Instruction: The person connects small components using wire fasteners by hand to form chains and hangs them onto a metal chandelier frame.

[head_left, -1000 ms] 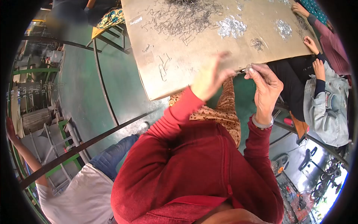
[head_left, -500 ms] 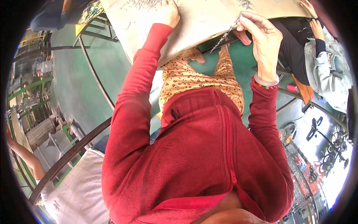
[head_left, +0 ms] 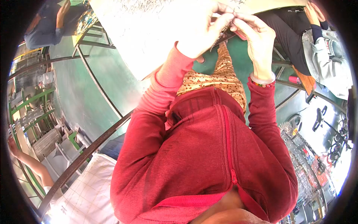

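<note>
My left hand (head_left: 201, 28) is above the table's near edge, its thumb and fingers pinched together at a small wire piece. Its skin looks washed out by bright light. My right hand (head_left: 257, 41), with a bracelet at the wrist, meets it fingertip to fingertip and pinches the end of a thin metal chain (head_left: 223, 34). The chain hangs partly behind my left fingers. Thin wire pieces (head_left: 149, 4) lie scattered on the pale tabletop (head_left: 130, 41), which is overexposed.
Co-workers sit at the right (head_left: 322, 56) and upper left (head_left: 46, 28); another person's arm (head_left: 31, 164) is at the lower left. A dark metal rail (head_left: 85, 153) crosses the left side. Green frames (head_left: 33, 100) and a bicycle (head_left: 324, 123) stand beyond.
My left hand went to the scattered pieces on the table, then came back right to meet my right hand. My right hand kept its pinch on the chain.
</note>
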### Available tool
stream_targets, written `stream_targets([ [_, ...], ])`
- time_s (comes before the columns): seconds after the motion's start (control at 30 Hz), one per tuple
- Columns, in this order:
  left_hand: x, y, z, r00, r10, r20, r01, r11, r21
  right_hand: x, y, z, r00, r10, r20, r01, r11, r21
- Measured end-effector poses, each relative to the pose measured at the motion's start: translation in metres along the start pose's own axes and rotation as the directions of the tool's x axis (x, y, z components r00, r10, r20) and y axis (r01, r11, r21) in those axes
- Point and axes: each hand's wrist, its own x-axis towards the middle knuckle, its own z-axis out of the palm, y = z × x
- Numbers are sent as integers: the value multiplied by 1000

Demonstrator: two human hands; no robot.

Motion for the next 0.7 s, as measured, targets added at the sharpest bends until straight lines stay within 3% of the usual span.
stream_targets([
  [0.03, 1, -8, 1, 1000, 31, -1, -31, 988, -148, -3, -1, 0, 1000, 4, -2, -4, 1000, -24],
  [0.1, -5, -3, 4, 999, 52, -4, -52, 997, -54, -3, 1, -3, 1000, -6, 8, 6, 999, -41],
  [0.13, -7, 1, 4, 991, 136, -7, -134, 985, 113, -4, 0, -1, 1000, -5, -5, 4, 999, -39],
  [0.2, -11, 8, 7, 973, 229, -25, -215, 940, 264, -6, 0, 2, 1000, -5, -28, 5, 1000, -26],
  [0.23, -9, 7, 10, 970, 239, -48, -219, 943, 252, -7, 1, 3, 999, -7, -41, 7, 1000, -15],
  [0.27, -8, 5, 11, 968, 242, -71, -220, 947, 236, -9, 5, 3, 998, -47, -31, 47, 999, 5],
  [0.37, -15, -1, 15, 989, 7, -145, -3, 1000, 28, -15, 3, 10, 998, -58, -32, 58, 998, -3],
  [0.5, -13, -9, 12, 981, 79, -178, -77, 997, 21, -12, 0, 9, 990, -141, -7, 140, 987, -74],
  [0.57, -12, -3, 10, 977, 76, -198, -63, 995, 72, 5, -2, 2, 993, -21, -114, 21, 1000, 0],
  [0.67, -11, -6, 8, 975, 95, -199, -61, 983, 172, 58, 10, 2, 998, -27, -62, 9, 963, -270],
  [0.7, -11, -8, 8, 974, 107, -199, -65, 976, 209, 84, 36, -4, 996, -34, 79, 57, 947, -316],
])
